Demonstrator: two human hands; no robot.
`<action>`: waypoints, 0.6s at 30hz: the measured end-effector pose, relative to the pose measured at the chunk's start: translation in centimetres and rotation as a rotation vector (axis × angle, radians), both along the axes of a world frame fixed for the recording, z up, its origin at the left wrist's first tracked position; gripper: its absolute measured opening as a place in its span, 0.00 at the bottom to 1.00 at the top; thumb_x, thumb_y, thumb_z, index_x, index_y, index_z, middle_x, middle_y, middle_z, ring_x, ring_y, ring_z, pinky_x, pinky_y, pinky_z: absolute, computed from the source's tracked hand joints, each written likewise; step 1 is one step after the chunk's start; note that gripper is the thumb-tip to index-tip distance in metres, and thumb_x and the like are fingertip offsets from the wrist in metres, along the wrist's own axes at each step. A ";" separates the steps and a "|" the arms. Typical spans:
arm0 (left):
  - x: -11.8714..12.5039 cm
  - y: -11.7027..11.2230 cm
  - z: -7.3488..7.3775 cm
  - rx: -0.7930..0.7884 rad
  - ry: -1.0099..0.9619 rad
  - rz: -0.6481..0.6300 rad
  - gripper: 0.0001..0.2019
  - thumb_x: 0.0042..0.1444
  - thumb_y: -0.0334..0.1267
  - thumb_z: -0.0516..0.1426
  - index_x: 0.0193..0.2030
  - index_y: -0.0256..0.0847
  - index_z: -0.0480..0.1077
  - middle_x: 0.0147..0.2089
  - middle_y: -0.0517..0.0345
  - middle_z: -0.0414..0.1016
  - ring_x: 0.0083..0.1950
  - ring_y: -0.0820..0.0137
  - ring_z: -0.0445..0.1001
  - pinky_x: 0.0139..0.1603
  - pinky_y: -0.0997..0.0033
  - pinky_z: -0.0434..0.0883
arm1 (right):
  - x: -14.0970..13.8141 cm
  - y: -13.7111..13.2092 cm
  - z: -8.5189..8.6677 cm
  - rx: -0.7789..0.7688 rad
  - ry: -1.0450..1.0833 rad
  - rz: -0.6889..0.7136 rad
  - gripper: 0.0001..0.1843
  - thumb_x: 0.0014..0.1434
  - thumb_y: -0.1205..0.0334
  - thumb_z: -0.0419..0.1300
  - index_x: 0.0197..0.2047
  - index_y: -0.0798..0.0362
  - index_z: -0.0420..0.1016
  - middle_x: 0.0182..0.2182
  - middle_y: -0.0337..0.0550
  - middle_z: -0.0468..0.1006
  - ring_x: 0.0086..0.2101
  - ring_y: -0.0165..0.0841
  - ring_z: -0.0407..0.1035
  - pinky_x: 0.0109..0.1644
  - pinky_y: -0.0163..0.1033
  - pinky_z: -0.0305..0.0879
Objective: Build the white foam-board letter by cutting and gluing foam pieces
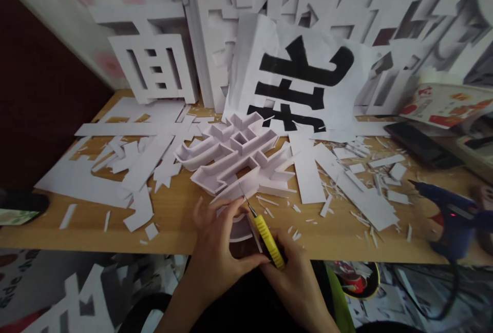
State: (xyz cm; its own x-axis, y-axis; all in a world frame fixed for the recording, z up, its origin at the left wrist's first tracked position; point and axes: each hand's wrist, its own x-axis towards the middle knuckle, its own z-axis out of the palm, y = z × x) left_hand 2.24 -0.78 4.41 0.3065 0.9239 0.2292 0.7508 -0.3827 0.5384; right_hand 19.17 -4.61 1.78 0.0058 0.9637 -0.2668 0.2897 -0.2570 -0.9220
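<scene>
In front of me on the wooden table lies a white foam-board character (252, 164), its thin walls standing up around hollow strokes. My left hand (217, 251) has its fingers bent around the near end of this character, close to the table's front edge. A yellow-handled craft knife (270, 241) is gripped in my right hand (295, 274). Its thin blade points up and away, beside my left fingertips and the near wall of the character. Between the hands, a curved part of the board shows, partly hidden by the left hand.
Board offcuts (146, 133) and strips (362, 194) litter both sides. Behind stand a finished-looking white character (154, 66) and a paper sheet with a black printed character (296, 92). A blue glue gun (450, 215), a dark phone (423, 143) and a printed tub (442, 104) are at right.
</scene>
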 end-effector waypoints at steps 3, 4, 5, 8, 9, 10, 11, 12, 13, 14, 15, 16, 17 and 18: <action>-0.1 -0.1 -0.2 0.010 -0.015 -0.003 0.48 0.44 0.44 0.72 0.68 0.49 0.50 0.52 0.51 0.79 0.60 0.49 0.72 0.69 0.27 0.48 | 0.0 -0.2 -0.1 0.003 0.034 -0.012 0.11 0.52 0.61 0.59 0.38 0.54 0.75 0.32 0.42 0.79 0.33 0.38 0.73 0.39 0.40 0.68; -0.1 -0.2 -0.3 0.009 -0.020 -0.006 0.48 0.45 0.44 0.71 0.68 0.49 0.50 0.53 0.51 0.78 0.60 0.50 0.72 0.70 0.27 0.47 | 0.0 -0.2 -0.2 0.000 0.045 -0.011 0.11 0.52 0.61 0.60 0.39 0.54 0.76 0.32 0.42 0.80 0.34 0.37 0.73 0.39 0.40 0.68; -0.1 -0.2 -0.3 0.010 -0.025 -0.008 0.48 0.46 0.44 0.71 0.68 0.49 0.50 0.53 0.51 0.78 0.60 0.50 0.72 0.71 0.28 0.46 | 0.1 -0.2 -0.2 -0.009 0.057 -0.010 0.11 0.52 0.61 0.60 0.39 0.54 0.76 0.33 0.42 0.80 0.34 0.37 0.73 0.39 0.40 0.69; 0.0 -0.2 -0.3 0.022 -0.032 -0.010 0.49 0.45 0.45 0.71 0.69 0.49 0.49 0.52 0.51 0.79 0.60 0.50 0.71 0.70 0.29 0.46 | 0.1 -0.3 -0.5 -0.045 0.080 -0.023 0.11 0.53 0.60 0.60 0.39 0.53 0.76 0.33 0.42 0.81 0.34 0.38 0.74 0.39 0.39 0.69; 0.1 -0.2 -0.2 0.028 -0.034 -0.010 0.49 0.44 0.44 0.72 0.68 0.49 0.49 0.52 0.51 0.79 0.59 0.50 0.71 0.70 0.29 0.47 | 0.1 -0.4 -0.6 -0.044 0.085 -0.030 0.10 0.53 0.61 0.60 0.40 0.53 0.76 0.34 0.42 0.81 0.35 0.38 0.74 0.39 0.39 0.69; 0.1 -0.2 -0.1 0.032 -0.036 -0.010 0.49 0.44 0.44 0.72 0.68 0.48 0.49 0.52 0.51 0.79 0.59 0.50 0.71 0.69 0.29 0.47 | 0.0 -0.4 -0.7 -0.037 0.087 -0.037 0.10 0.53 0.61 0.60 0.40 0.53 0.76 0.34 0.42 0.81 0.35 0.38 0.74 0.39 0.39 0.69; 0.1 -0.2 -0.1 0.033 -0.042 -0.008 0.49 0.43 0.44 0.72 0.68 0.48 0.50 0.52 0.51 0.79 0.59 0.50 0.71 0.69 0.29 0.48 | 0.0 -0.5 -0.8 -0.024 0.088 -0.038 0.10 0.53 0.62 0.60 0.40 0.53 0.76 0.34 0.42 0.81 0.36 0.38 0.74 0.40 0.39 0.69; 0.1 -0.2 0.0 0.030 -0.049 -0.007 0.49 0.43 0.43 0.72 0.68 0.47 0.50 0.52 0.51 0.79 0.59 0.51 0.71 0.69 0.30 0.48 | -0.1 -0.5 -0.9 -0.011 0.086 -0.038 0.10 0.53 0.63 0.60 0.40 0.52 0.76 0.35 0.41 0.80 0.36 0.38 0.74 0.41 0.39 0.69; 0.2 -0.2 0.0 0.026 -0.060 -0.005 0.49 0.43 0.43 0.72 0.68 0.47 0.51 0.52 0.51 0.79 0.58 0.51 0.72 0.69 0.31 0.49 | -0.1 -0.6 -0.9 -0.002 0.084 -0.033 0.11 0.53 0.64 0.61 0.41 0.52 0.76 0.35 0.40 0.80 0.37 0.37 0.74 0.41 0.38 0.69; 0.2 -0.2 0.0 0.020 -0.072 -0.004 0.48 0.43 0.42 0.72 0.67 0.46 0.51 0.52 0.52 0.79 0.58 0.51 0.72 0.69 0.32 0.49 | -0.1 -0.6 -0.8 -0.001 0.081 -0.023 0.11 0.53 0.64 0.61 0.41 0.51 0.77 0.35 0.40 0.80 0.36 0.37 0.74 0.42 0.38 0.69; 0.2 -0.1 0.0 0.020 -0.083 -0.002 0.48 0.43 0.42 0.73 0.67 0.46 0.52 0.52 0.52 0.79 0.58 0.52 0.72 0.69 0.33 0.49 | 0.0 -0.6 -0.8 0.000 0.079 -0.014 0.10 0.54 0.64 0.61 0.41 0.51 0.77 0.35 0.39 0.80 0.36 0.36 0.74 0.42 0.37 0.69; 0.2 -0.1 0.0 0.020 -0.094 0.003 0.48 0.42 0.42 0.73 0.66 0.46 0.52 0.52 0.52 0.79 0.58 0.52 0.72 0.70 0.34 0.49 | 0.2 -0.6 -0.8 0.000 0.081 -0.004 0.09 0.55 0.63 0.62 0.41 0.51 0.77 0.34 0.39 0.80 0.35 0.35 0.73 0.41 0.37 0.69; 0.2 -0.1 0.0 0.016 -0.102 0.008 0.48 0.42 0.42 0.73 0.66 0.46 0.52 0.52 0.53 0.79 0.59 0.52 0.72 0.70 0.35 0.49 | 0.6 -0.6 -0.8 0.002 0.086 0.008 0.09 0.56 0.61 0.63 0.42 0.51 0.77 0.34 0.39 0.80 0.35 0.35 0.74 0.41 0.36 0.70; 0.2 -0.1 0.0 0.011 -0.110 0.013 0.49 0.41 0.43 0.73 0.66 0.46 0.51 0.52 0.53 0.80 0.60 0.51 0.71 0.70 0.35 0.48 | 1.1 -0.6 -0.8 0.010 0.085 0.018 0.10 0.57 0.59 0.64 0.43 0.50 0.77 0.36 0.40 0.81 0.36 0.36 0.74 0.42 0.36 0.70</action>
